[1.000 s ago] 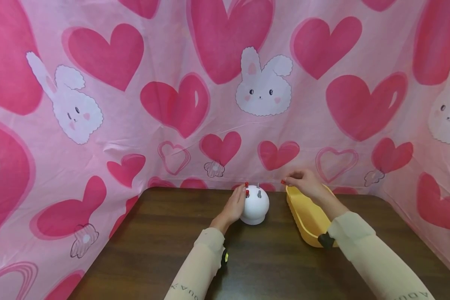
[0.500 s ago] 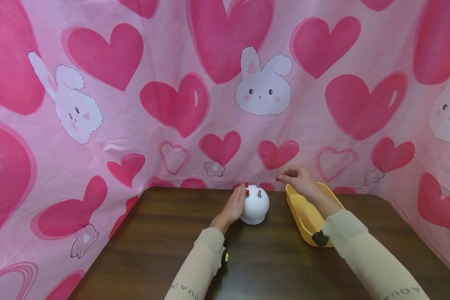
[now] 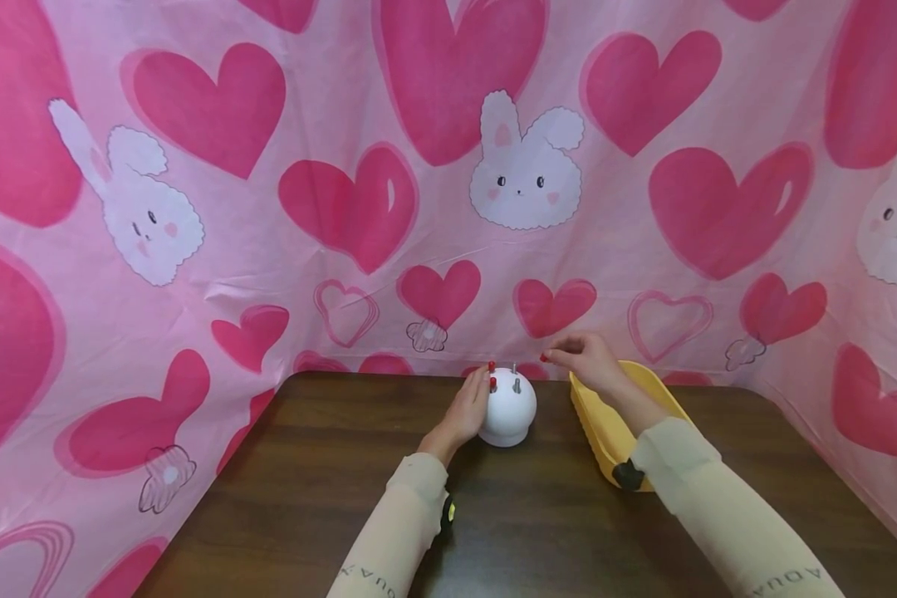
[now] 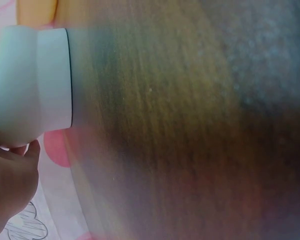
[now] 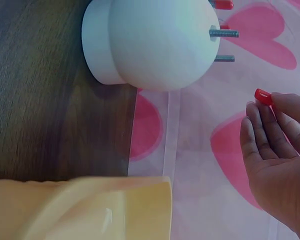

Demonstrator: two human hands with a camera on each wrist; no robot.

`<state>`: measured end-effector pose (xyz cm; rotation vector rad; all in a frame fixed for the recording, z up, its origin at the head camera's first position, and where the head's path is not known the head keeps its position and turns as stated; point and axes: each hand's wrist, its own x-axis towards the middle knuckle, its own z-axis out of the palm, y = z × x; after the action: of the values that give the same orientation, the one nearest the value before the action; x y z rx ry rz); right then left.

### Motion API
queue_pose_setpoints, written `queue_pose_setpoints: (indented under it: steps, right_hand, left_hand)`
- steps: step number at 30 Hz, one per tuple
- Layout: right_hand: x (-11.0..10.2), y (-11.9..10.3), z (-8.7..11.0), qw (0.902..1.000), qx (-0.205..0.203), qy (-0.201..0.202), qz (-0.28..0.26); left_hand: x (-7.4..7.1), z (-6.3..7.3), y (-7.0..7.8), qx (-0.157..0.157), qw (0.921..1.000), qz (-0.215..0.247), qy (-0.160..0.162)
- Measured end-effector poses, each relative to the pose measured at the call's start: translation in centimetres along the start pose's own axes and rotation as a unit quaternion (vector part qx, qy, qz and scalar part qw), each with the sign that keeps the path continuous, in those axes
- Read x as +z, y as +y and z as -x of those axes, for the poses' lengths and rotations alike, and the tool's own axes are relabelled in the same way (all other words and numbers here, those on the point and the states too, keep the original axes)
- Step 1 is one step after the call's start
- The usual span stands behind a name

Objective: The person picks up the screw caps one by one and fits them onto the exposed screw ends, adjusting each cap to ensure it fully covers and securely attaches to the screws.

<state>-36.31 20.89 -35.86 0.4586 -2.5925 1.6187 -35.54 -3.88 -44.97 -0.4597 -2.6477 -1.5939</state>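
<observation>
A white ball (image 3: 512, 415) on a short round base stands on the table, with threaded metal bolts (image 5: 225, 33) sticking up from its top. Two bolts on the left wear red caps (image 3: 493, 383); the two on the right are bare. My left hand (image 3: 467, 412) rests along the ball's left side, fingers extended. In the left wrist view, its fingertips (image 4: 34, 149) lie right at the ball's surface. Between thumb and index finger, my right hand (image 3: 590, 362) pinches a small red cap (image 5: 263, 96). That hand is raised to the right of the bolts, apart from them.
A long yellow tray (image 3: 595, 440) stands on the table right of the ball, under my right forearm. The brown wooden table (image 3: 329, 465) ends just behind the ball, where a pink cloth (image 3: 433, 224) with hearts and rabbits hangs.
My right hand has moved left with the red cap, away from over the yellow tray and closer to the bolts. The left hand and the ball have stayed in place.
</observation>
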Motion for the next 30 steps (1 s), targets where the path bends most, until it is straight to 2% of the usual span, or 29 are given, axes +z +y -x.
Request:
queue_pose_setpoints:
  steps: [10, 19, 30]
  right_hand:
    - [1.4, 0.0, -0.4, 0.9999, -0.012, 0.003, 0.01]
    - [2.1, 0.0, -0.8, 0.9993, -0.001, 0.009, 0.036]
    - [3.2, -0.2, -1.3, 0.9992, 0.002, 0.021, 0.033]
  left_hand:
    - [0.0, 0.0, 0.0, -0.001, 1.0, 0.001, -0.002]
    - [0.0, -0.1, 0.1, -0.002, 1.0, 0.005, -0.002]
    - [0.0, -0.1, -0.1, -0.007, 0.9999, 0.007, -0.002]
